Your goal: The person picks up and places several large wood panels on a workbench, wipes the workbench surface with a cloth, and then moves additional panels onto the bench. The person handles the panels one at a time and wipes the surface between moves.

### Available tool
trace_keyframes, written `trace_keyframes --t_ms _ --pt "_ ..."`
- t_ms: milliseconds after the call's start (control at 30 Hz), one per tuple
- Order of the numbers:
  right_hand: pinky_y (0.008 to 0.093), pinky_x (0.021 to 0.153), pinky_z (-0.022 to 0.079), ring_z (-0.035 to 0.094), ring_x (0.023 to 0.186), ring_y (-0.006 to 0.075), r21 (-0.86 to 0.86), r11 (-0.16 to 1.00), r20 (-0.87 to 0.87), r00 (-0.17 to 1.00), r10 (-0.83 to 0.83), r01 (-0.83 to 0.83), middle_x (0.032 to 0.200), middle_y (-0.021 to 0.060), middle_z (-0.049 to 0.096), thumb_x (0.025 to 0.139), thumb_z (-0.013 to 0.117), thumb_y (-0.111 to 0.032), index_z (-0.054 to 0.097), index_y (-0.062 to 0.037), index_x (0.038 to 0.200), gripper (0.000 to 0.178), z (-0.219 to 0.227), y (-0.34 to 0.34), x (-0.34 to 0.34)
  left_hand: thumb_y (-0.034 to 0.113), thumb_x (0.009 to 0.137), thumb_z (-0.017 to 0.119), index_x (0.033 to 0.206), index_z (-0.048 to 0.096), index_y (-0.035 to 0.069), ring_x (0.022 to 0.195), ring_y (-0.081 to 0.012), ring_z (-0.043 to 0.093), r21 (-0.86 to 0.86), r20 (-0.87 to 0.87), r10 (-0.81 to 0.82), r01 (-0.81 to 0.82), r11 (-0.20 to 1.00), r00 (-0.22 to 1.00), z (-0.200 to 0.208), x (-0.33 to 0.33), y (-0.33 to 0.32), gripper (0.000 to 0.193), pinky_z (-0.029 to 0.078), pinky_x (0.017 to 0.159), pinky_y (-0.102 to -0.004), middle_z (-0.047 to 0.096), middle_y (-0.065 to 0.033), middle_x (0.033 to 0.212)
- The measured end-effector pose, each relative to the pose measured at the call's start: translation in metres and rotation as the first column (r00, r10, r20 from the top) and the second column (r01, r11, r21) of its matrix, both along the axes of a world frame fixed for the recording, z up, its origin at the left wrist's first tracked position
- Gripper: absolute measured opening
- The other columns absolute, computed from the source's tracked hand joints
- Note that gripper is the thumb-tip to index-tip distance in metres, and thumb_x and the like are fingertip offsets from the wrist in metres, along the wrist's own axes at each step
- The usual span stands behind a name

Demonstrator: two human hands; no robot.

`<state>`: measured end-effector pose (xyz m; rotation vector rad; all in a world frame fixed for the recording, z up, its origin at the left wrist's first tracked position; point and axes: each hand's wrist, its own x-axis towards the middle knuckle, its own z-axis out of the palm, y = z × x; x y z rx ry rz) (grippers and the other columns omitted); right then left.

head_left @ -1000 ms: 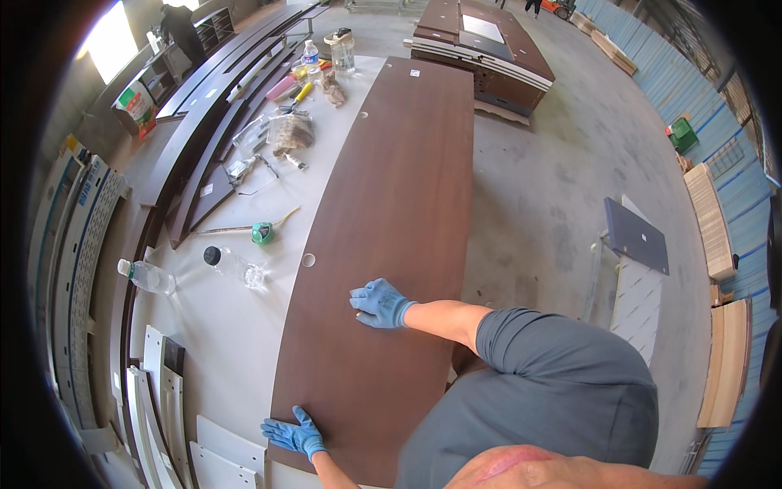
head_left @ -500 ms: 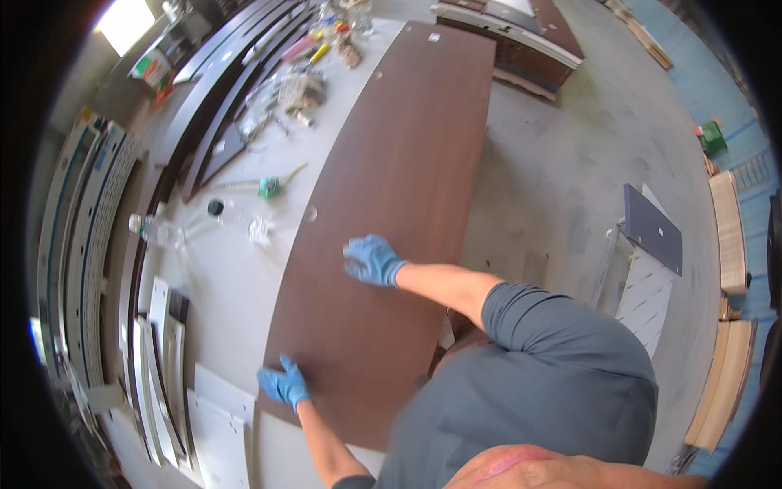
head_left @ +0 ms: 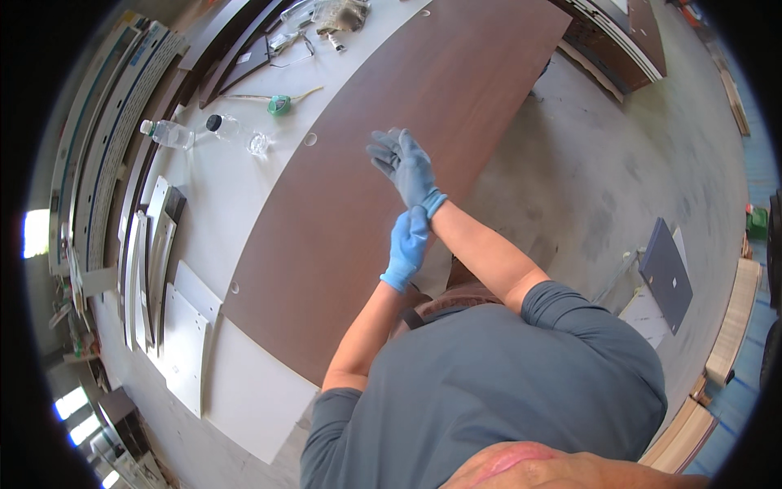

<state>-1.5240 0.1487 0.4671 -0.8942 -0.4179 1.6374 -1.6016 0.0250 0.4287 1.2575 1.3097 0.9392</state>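
Both hands wear blue work gloves and meet above a long brown panel with one curved edge. My left hand is closed at my right wrist, its fingers on the cuff of the right glove. Palm partly in view, my right hand is raised over the panel with its fingers stretched out and apart, and holds nothing. The panel lies on a white work surface, with small round holes along its curved side.
Left of the panel lie two clear bottles, a green tape measure and white panels. Dark strips run behind them. To the right, a dark board leans above the grey floor; brown panels are stacked at the far right.
Both hands have lifted off the panel and come together. My left hand has moved right and taken hold of the right glove's cuff. The view has shifted too.
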Motion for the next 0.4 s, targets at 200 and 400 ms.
trace_keyframes --t_ms 200,400 --pt "0.053 0.126 0.031 0.034 0.158 0.0352 0.017 0.991 0.251 0.96 0.122 -0.131 0.172 0.0186 0.033 0.11 0.054 -0.053 0.023 -0.0102 0.169 0.08 -0.035 0.007 0.121 0.034 0.112 0.05 0.108 0.065 -0.001 0.087 -0.0259 0.065 -0.137 0.002 -0.136 0.135 0.981 0.991 0.006 0.118 0.002 0.038 0.054 0.082 -0.0416 0.071 -0.0176 0.097" --pt "0.0467 0.126 0.031 0.045 0.152 0.0273 -0.127 0.942 0.32 0.886 0.336 -0.311 0.169 0.0089 0.039 0.101 0.074 -0.038 0.035 -0.01 0.166 0.081 -0.105 0.04 0.172 0.046 0.111 0.045 0.107 0.07 0.001 0.093 -0.0386 0.075 -0.247 -0.163 -0.189 0.145 0.958 0.968 -0.014 0.161 0.026 0.052 0.057 0.085 -0.05 0.077 -0.0235 0.107"
